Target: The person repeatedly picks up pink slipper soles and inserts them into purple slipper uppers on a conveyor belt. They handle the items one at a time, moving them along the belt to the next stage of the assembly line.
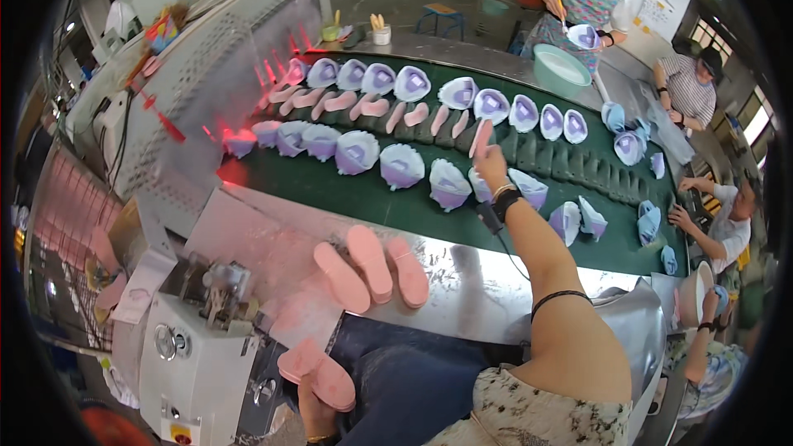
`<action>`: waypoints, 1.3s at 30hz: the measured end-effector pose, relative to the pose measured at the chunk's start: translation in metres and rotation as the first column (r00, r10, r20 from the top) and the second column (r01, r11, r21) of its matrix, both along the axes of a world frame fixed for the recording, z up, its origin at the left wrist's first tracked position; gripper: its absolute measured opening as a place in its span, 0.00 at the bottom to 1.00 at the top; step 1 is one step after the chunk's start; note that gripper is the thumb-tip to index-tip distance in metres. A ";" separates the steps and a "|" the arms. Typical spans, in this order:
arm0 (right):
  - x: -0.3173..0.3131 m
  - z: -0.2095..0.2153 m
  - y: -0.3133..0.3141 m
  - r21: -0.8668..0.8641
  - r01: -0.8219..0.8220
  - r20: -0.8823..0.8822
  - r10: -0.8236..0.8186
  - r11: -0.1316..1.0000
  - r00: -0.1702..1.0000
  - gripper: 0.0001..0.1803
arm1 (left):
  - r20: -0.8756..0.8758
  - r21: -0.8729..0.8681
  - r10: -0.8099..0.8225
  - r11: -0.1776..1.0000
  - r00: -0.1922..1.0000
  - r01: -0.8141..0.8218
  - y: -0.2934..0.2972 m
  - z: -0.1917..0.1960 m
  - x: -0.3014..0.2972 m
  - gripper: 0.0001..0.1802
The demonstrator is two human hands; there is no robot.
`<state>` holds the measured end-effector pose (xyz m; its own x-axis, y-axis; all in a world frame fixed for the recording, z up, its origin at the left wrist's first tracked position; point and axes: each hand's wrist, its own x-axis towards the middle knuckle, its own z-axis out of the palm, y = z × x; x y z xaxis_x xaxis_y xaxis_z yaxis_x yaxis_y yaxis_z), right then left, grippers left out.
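Observation:
My right hand [492,167] reaches far over the green conveyor belt [322,198], closed on a pink insole [480,139] at the row of dark shoe lasts [537,157]. Whether that insole touches a last, I cannot tell. Low in the view, my left hand [314,409] is closed around a small stack of pink insoles [318,372]. Pink insoles [359,107] rest along the left part of the last row. Lilac shoe uppers [357,153] with pale blue edges line both sides of it. Three piles of pink insoles [369,264] lie on the metal table [446,281] in front of me.
At the left, a large grey machine [239,41] glows red where the belt meets it. A white control box [198,372] stands near my left arm. Across the belt, a person [578,0] brushes an upper beside a pale green basin [562,70]. Other people [727,219] work at the right.

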<state>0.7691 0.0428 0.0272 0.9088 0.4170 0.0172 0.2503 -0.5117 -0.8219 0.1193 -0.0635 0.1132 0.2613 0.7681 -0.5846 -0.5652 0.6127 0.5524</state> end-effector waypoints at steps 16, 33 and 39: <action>-0.349 0.122 -0.007 0.197 -0.861 -0.190 0.880 0.468 0.435 0.17 | -0.259 0.114 0.006 0.993 0.966 0.024 0.003 0.014 0.022 0.24; -0.500 0.022 0.128 0.284 -0.862 -0.040 0.904 0.419 0.426 0.18 | 0.043 -0.049 0.047 0.998 0.998 -0.045 -0.029 0.004 -0.033 0.27; -0.487 0.079 0.112 0.143 -0.929 0.114 0.926 0.342 0.359 0.19 | -0.037 0.008 0.050 0.999 0.998 -0.050 -0.037 0.014 -0.036 0.26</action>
<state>0.2823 0.1547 0.1062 -0.0596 0.9818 0.1803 0.4880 0.1862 -0.8528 0.0837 -0.1004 0.1275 0.2009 0.7835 -0.5880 -0.5742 0.5805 0.5773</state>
